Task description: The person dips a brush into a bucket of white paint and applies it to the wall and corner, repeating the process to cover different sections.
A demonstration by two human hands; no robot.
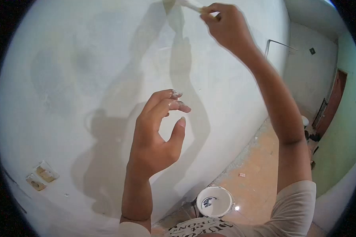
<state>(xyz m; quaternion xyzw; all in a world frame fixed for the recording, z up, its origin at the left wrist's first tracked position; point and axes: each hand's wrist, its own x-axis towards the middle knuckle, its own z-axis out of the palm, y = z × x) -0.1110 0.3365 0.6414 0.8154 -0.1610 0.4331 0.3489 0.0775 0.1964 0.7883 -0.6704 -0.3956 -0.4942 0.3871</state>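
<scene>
My right hand point(227, 23) is raised near the top of the white wall point(233, 87), its fingers closed round the handle of a brush-like tool point(193, 5). The tool's far end is pale and reaches the top edge of the view, so its exact shape is unclear. Lower down, at the middle, my left hand point(158, 130) is held up in front of the wall with fingers curved and thumb apart, holding nothing. Whitish smears cover its fingertips.
A white bucket point(228, 203) stands on the orange-brown floor point(251, 170) below. Two wall sockets point(46, 172) are at the lower left. A reddish door point(333, 104) and a green wall point(340, 154) lie to the right.
</scene>
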